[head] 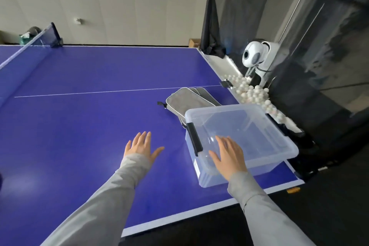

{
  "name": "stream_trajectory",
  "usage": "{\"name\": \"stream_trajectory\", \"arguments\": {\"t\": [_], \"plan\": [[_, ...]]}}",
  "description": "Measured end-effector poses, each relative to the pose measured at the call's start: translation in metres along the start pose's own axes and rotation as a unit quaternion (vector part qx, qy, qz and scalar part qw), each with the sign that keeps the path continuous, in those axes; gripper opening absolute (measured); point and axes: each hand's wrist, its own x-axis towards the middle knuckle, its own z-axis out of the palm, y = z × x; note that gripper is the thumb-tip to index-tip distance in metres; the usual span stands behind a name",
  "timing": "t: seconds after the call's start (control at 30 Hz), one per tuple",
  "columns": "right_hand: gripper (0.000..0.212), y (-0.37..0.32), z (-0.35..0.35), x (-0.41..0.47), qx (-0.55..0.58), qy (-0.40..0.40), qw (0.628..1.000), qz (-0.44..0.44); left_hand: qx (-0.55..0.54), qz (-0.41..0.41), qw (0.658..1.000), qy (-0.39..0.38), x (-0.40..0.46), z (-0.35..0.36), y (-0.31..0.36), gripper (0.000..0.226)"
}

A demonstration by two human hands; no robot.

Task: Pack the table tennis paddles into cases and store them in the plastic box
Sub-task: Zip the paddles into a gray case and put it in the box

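Note:
A clear plastic box (279, 138) with black side latches stands near the right corner of the blue table tennis table (89, 86); nothing shows inside it. Just behind the box lie grey paddle cases (185, 100), stacked and overlapping, with a black loop at the left end. No bare paddle is visible. My right hand (227, 156) is spread flat with straight fingers over the box's near left corner. Over the bare table to the left of the box, my left hand (140, 147) is open with fingers spread, holding nothing.
A white ball-feeding machine (257, 56) stands off the table's right end inside a black catch net (299, 16). Several white balls (251, 92) fill the tray along that edge. The table net (34, 46) crosses at far left. The near table edge (179, 211) runs diagonally.

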Motion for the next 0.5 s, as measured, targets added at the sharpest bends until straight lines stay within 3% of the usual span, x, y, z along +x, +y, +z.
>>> {"name": "stream_trajectory", "arguments": {"t": [0.2,0.5], "plan": [[0.054,0.056,-0.006,0.025,0.015,-0.011,0.999,0.026,-0.027,0.0,1.0,-0.002,0.024,0.005,0.058,0.078],[0.057,0.113,-0.003,0.121,0.025,-0.021,0.999,0.032,-0.086,0.004,0.996,0.005,0.131,0.019,0.128,0.075]]}}
